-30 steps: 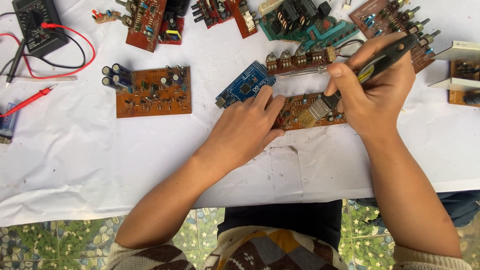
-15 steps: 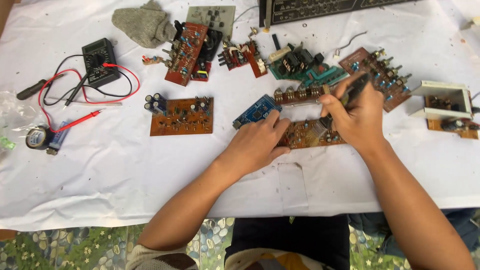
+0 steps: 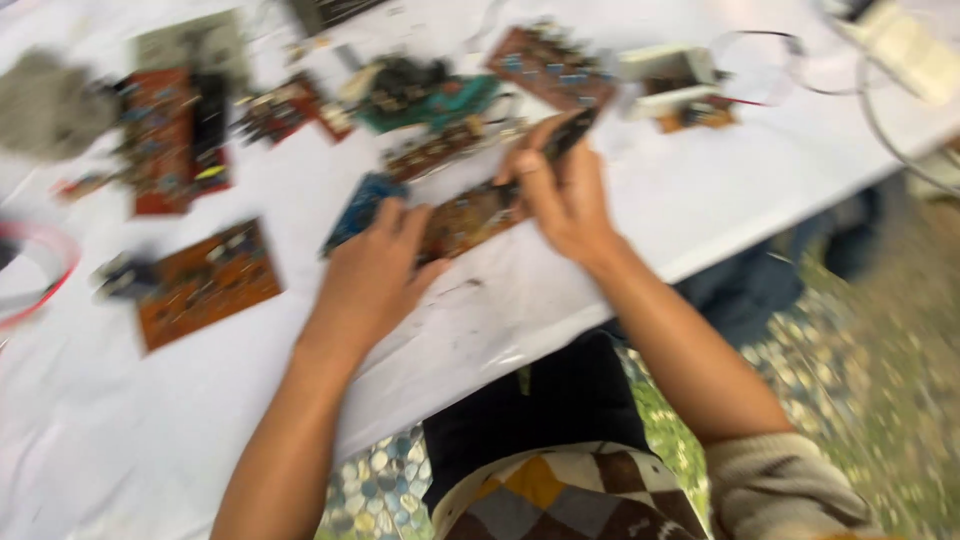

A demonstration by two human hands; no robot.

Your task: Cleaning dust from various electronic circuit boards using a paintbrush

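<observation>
A: How far along does the work on the brown circuit board (image 3: 468,217) look?

B: Mid-way, I'd judge. The board lies flat on the white-covered table (image 3: 700,200), right in front of the person, and both hands are on it. Nothing suggests it is finished or set aside.

A: What is the left hand (image 3: 372,280) doing?

B: It rests palm down on the board's left end, fingers (image 3: 395,215) lightly spread, pinning it to the table. A blue circuit board (image 3: 362,205) lies just left of the brown one, touching or nearly touching those fingertips; the blur keeps me from saying which.

A: And the right hand (image 3: 565,200)?

B: It sits at the brown board's right end, fingers curled and pinching a dark pen-shaped tool (image 3: 568,133), probably a soldering iron or probe. The tool's body slants up and away from the board. I cannot make out its tip or whether it touches the board.

A: Can you see any finished work?

B: No. The picture is smeared by camera motion, so no components or joints read clearly.

A: What else is around?

B: Beyond the brown board, a green circuit board (image 3: 440,98); far left of it, an orange-brown circuit board (image 3: 205,285) and a red circuit board (image 3: 160,140), all untouched.
</observation>
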